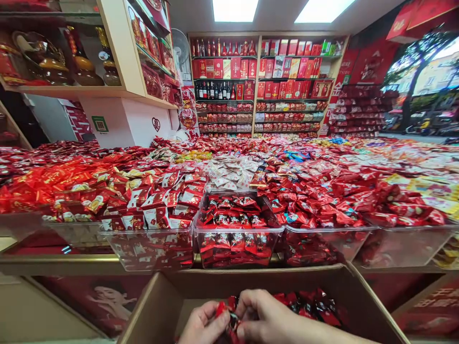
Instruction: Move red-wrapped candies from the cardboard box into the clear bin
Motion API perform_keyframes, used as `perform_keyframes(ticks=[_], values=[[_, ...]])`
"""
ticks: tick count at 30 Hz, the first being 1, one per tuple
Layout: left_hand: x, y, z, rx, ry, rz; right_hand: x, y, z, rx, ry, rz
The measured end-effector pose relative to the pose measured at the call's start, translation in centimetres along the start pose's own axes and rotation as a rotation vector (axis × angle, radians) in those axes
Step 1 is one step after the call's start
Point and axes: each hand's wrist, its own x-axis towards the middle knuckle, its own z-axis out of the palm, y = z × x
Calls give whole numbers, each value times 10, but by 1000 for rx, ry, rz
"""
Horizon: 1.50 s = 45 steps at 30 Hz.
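Both my hands are over an open cardboard box [369,306] at the bottom of the head view. My left hand [204,325] pinches a red and black candy packet [221,309] between thumb and fingers. My right hand [263,315] is closed on packets of the same kind, close against the left; how many lie between the fingers is hidden. More red and black candy packets [315,306] lie in the box, partly behind my right arm. Straight ahead, a clear plastic bin [238,231] holds similar packets in rows, lower than the heaps beside it.
Clear bins heaped with wrapped sweets [322,200] stand side by side along the counter edge [71,260]. White packets [231,172] lie behind the middle bin. Shelves [258,57] with bottles and red boxes line the back wall. A glass-shelved cabinet [118,71] overhangs the left side.
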Motion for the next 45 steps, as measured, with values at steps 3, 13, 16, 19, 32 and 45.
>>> perform_keyframes(ticks=[3, 13, 16, 19, 32, 45], values=[[-8, 12, 13, -79, 88, -36, -3, -8, -2, 190, -17, 9], [-10, 12, 8, 37, 79, -55, -2, -3, -3, 198, 5, 5], [-8, 11, 10, 83, 101, -23, -2, -2, 1, 89, 70, -34], [-8, 8, 12, -1, 139, -84, -2, -4, 3, -278, 160, -166], [-6, 1, -1, -29, -62, 97, 2, 1, 4, -94, 69, -47], [-10, 18, 5, 29, 173, 53, -3, -3, 5, 360, 59, 68]])
